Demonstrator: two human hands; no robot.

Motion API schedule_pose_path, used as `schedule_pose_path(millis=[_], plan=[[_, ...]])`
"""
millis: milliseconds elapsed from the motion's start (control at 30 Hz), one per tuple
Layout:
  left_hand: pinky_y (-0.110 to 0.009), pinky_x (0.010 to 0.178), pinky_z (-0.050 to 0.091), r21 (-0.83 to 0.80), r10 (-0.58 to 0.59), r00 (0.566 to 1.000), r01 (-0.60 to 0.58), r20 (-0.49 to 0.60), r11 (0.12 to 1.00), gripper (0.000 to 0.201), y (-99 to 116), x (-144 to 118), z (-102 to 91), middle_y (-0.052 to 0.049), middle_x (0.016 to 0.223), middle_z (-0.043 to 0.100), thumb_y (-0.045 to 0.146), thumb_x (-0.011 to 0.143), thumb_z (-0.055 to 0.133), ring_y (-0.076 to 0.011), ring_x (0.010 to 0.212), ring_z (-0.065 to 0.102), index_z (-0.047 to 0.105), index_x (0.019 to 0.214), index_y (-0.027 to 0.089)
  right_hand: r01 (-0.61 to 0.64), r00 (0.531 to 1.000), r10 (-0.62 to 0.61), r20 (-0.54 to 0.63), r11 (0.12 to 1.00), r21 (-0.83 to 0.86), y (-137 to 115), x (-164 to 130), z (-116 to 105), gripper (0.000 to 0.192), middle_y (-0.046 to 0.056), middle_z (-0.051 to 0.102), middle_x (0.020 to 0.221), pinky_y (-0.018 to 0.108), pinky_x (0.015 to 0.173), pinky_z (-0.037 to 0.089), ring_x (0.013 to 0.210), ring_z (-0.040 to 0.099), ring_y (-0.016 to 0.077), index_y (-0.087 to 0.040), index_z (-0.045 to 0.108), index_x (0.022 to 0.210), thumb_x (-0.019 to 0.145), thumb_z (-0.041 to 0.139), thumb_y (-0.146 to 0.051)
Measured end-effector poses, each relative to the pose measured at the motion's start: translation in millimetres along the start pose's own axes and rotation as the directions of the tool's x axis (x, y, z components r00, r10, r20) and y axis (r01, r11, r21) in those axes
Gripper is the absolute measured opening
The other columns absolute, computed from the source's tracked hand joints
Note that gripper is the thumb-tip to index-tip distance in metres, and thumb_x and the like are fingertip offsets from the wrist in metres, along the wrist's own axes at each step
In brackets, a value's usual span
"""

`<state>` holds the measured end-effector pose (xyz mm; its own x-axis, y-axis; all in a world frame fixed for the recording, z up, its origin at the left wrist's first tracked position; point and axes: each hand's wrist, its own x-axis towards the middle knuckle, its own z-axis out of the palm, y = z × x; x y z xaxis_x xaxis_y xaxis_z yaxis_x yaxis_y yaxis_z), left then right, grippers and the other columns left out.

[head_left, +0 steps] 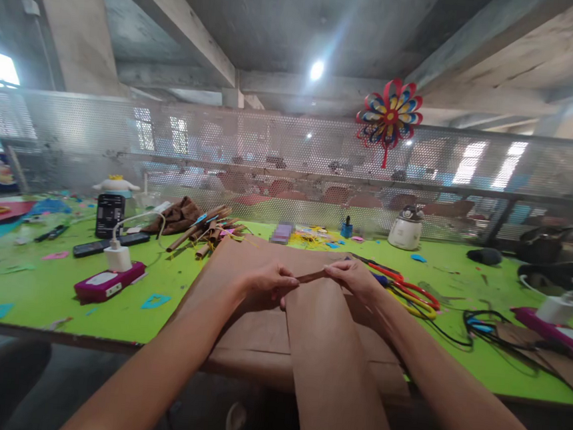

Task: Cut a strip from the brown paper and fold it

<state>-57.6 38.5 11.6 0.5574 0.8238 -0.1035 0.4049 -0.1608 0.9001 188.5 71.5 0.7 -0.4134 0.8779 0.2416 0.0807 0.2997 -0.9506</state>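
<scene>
A long strip of brown paper (333,366) runs from between my hands down over the table's front edge. Its far end is folded or rolled into a narrow band (312,277); which of the two I cannot tell. My left hand (275,281) pinches the left end of this band, with its thumb under the paper. At the right end, the fingers of my right hand (349,274) are closed on the same edge. Beneath both hands lie larger brown paper sheets (256,329), which reach past the table edge.
Rolled brown paper tubes (205,231) are piled at back left. Scissors with red and yellow handles (422,297) lie right of the sheets. A purple power strip (110,281) and a propped phone (110,215) stand left. A small blue bottle (347,229) and white container (405,229) are behind.
</scene>
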Motion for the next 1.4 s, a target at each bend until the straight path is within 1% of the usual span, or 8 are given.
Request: schedule_pose_path(millis=[267, 467, 567, 667, 933, 1133, 1233, 1400], plan=[[-0.021, 0.043, 0.033, -0.012, 0.020, 0.988, -0.023, -0.151, 1.000, 0.043, -4.0, 1.3, -2.0, 0.004, 0.045, 0.046, 0.054, 0.068, 0.067, -0.0084, 0.041, 0.046, 0.051, 0.060, 0.014, -0.015, 1.000, 0.014, 0.021, 0.998, 0.057, -3.3, -0.9, 0.7, 0.039, -0.005, 0.046, 0.049, 0.023, 0.049, 0.025, 0.048, 0.033, 0.0072, -0.013, 0.068, 0.065, 0.062, 0.072, -0.051], [-0.022, 0.047, 0.039, -0.195, -0.041, 0.999, 0.034, -0.033, 0.980, 0.040, -9.2, -1.6, -9.3, -0.003, 0.055, 0.062, 0.053, 0.072, 0.065, -0.0103, 0.044, 0.053, 0.050, 0.070, 0.016, -0.039, 0.998, 0.035, 0.053, 0.997, 0.073, -6.0, -3.3, -3.2, 0.040, -0.004, 0.050, 0.051, 0.023, 0.050, 0.027, 0.048, 0.036, 0.0077, -0.012, 0.068, 0.068, 0.062, 0.072, -0.052], [-0.021, 0.045, 0.039, -0.224, -0.050, 0.998, 0.042, -0.031, 0.974, 0.038, -11.8, -2.2, -9.8, -0.007, 0.059, 0.066, 0.049, 0.069, 0.070, -0.0104, 0.043, 0.053, 0.053, 0.074, 0.014, -0.050, 0.997, 0.046, 0.056, 0.996, 0.068, -7.5, -3.8, -4.0, 0.040, -0.006, 0.047, 0.047, 0.022, 0.048, 0.025, 0.046, 0.033, 0.0067, -0.012, 0.069, 0.068, 0.061, 0.073, -0.051], [-0.022, 0.045, 0.040, -0.243, -0.045, 0.996, 0.025, -0.077, 0.970, 0.038, -11.6, -1.7, -6.8, -0.005, 0.056, 0.065, 0.048, 0.068, 0.070, -0.0115, 0.042, 0.055, 0.054, 0.077, 0.015, -0.080, 0.994, 0.068, 0.090, 0.988, 0.133, -5.4, -2.8, -4.6, 0.038, -0.004, 0.056, 0.053, 0.023, 0.051, 0.031, 0.048, 0.042, 0.0083, -0.013, 0.069, 0.071, 0.062, 0.074, -0.049], [-0.021, 0.046, 0.039, -0.069, 0.052, 0.981, -0.066, -0.189, 0.995, 0.042, -15.6, 8.2, -5.4, -0.001, 0.051, 0.062, 0.054, 0.070, 0.064, -0.0135, 0.047, 0.060, 0.055, 0.078, 0.014, -0.133, 0.990, 0.112, 0.090, 0.951, 0.280, 1.3, -3.0, 0.7, 0.035, 0.002, 0.064, 0.064, 0.026, 0.054, 0.041, 0.052, 0.054, 0.0138, -0.015, 0.065, 0.072, 0.064, 0.073, -0.048], [-0.019, 0.045, 0.036, -0.332, 0.082, 0.990, -0.116, -0.114, 0.936, 0.037, -13.1, 5.6, -2.4, 0.002, 0.051, 0.058, 0.047, 0.073, 0.068, -0.0086, 0.042, 0.051, 0.052, 0.082, 0.015, -0.016, 1.000, 0.007, 0.025, 0.916, 0.400, -10.0, -3.7, 4.4, 0.035, 0.006, 0.069, 0.076, 0.033, 0.068, 0.048, 0.069, 0.063, 0.0211, -0.017, 0.067, 0.085, 0.068, 0.069, -0.047], [-0.019, 0.047, 0.038, -0.472, 0.098, 0.994, -0.104, -0.038, 0.875, 0.036, -2.5, 2.2, 9.0, 0.001, 0.056, 0.059, 0.042, 0.072, 0.072, -0.0095, 0.047, 0.054, 0.054, 0.087, 0.015, -0.045, 0.986, -0.014, 0.169, 0.939, 0.340, -15.4, -3.7, 5.2, 0.042, 0.005, 0.070, 0.081, 0.034, 0.072, 0.048, 0.076, 0.064, 0.0223, -0.020, 0.066, 0.097, 0.062, 0.075, -0.041], [-0.022, 0.055, 0.043, -0.655, 0.124, 0.990, -0.051, 0.065, 0.754, 0.027, 8.2, -1.4, 27.5, -0.003, 0.078, 0.062, 0.023, 0.069, 0.076, -0.0090, 0.057, 0.056, 0.061, 0.089, 0.013, -0.149, 0.919, 0.024, 0.393, 0.945, 0.292, -21.6, -16.2, 15.6, 0.042, 0.012, 0.069, 0.088, 0.036, 0.073, 0.047, 0.084, 0.063, 0.0247, -0.017, 0.066, 0.104, 0.071, 0.068, -0.042]])
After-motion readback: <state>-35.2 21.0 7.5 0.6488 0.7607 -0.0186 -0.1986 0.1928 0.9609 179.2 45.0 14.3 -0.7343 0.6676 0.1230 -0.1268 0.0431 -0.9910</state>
